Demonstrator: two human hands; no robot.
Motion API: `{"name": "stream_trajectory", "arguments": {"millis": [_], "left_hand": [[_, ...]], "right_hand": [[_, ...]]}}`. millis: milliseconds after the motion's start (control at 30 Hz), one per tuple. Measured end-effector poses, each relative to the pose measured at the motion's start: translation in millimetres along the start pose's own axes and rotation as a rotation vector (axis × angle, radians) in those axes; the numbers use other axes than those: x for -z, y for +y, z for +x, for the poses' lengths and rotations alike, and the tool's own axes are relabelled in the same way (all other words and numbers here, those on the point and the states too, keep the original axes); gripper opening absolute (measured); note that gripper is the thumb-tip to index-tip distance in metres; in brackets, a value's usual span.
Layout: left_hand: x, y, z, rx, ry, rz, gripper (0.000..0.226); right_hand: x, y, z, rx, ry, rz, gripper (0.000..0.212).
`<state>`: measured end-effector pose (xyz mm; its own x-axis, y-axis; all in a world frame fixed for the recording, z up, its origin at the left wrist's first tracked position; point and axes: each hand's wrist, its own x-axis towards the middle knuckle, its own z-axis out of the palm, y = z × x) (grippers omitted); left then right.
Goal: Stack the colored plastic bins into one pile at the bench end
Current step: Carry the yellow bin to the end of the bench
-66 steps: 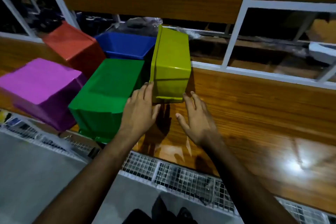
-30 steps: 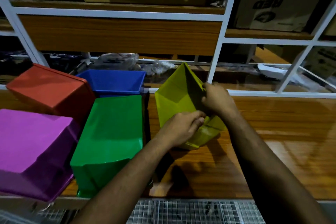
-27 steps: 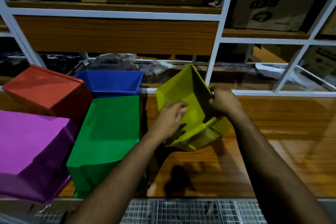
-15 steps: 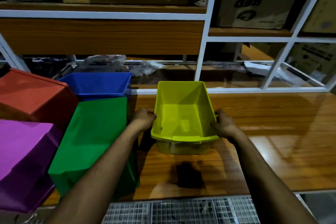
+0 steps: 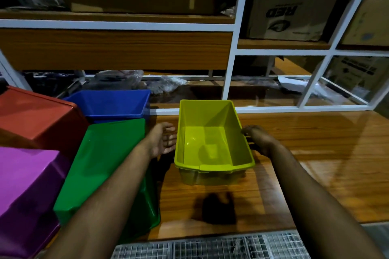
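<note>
A: Where's the yellow bin (image 5: 212, 143)?

B: Upright, mouth up, sitting on the wooden bench top (image 5: 305, 153), roughly mid-frame. Nothing stacked in it or under it.

A: Hands?

B: Left hand (image 5: 163, 141) is just off the bin's left wall, palm up, fingers spread and relaxed, holding nothing. Right hand (image 5: 257, 140) is against the bin's right rim with fingers loosely curled; can't tell whether it's actually gripping the rim or just beside it.

A: Other bins?

B: All left of the yellow one. Green bin (image 5: 105, 162) upside down, nearest to it. Blue bin (image 5: 109, 104) upright behind the green. Red bin (image 5: 35, 118) upside down and tilted, further left. Purple bin (image 5: 27, 187) upside down at the left front corner. They crowd each other; none nested.

A: Surface?

B: Glossy wood-grain laminate, light glare on the right side, dark shadow patch in front of the yellow bin. Wire mesh grid (image 5: 210, 248) along the front edge, below the bench.

A: Room?

B: Dim storage area. White metal shelving frame (image 5: 233, 48) behind the bench, with wood-grain panels. Cardboard box (image 5: 292, 8) printed "RED" upside down on the upper shelf, more cartons right of it. Crumpled clear plastic wrap (image 5: 126, 78) on the lower shelf behind the blue bin.
</note>
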<state>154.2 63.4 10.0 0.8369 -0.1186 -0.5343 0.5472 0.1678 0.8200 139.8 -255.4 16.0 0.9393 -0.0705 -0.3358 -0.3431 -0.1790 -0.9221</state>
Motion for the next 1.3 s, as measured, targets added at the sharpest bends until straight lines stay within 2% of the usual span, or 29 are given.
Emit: {"name": "stream_trajectory", "arguments": {"millis": [200, 367, 500, 633, 800, 967, 1167, 1300], "left_hand": [[4, -2, -12, 0.051, -0.092, 0.027, 0.007], [3, -5, -28, 0.027, -0.171, 0.056, 0.032], [-14, -11, -41, 0.001, -0.261, 0.104, 0.031], [-47, -24, -50, 0.011, -0.418, 0.153, 0.030], [-120, -48, -67, 0.008, -0.599, 0.232, 0.031], [-212, -93, -94, 0.037, -0.777, 0.362, 0.030], [-335, -166, -132, 0.090, -0.957, 0.448, 0.032], [-425, -224, -162, 0.120, -1.036, 0.526, 0.033]], "right_hand": [[1, 8, -2, -0.096, -0.039, 0.058, 0.028], [7, 28, -35, -0.063, -0.065, 0.244, 0.022], [20, 48, -75, -0.045, 0.004, 0.338, 0.027], [46, 75, -132, -0.014, 0.108, 0.352, 0.029], [88, 115, -221, 0.047, 0.313, 0.453, 0.036], [131, 159, -316, 0.110, 0.543, 0.534, 0.030], [188, 229, -420, 0.132, 0.824, 0.666, 0.027], [242, 272, -484, 0.124, 0.932, 0.694, 0.026]]}}
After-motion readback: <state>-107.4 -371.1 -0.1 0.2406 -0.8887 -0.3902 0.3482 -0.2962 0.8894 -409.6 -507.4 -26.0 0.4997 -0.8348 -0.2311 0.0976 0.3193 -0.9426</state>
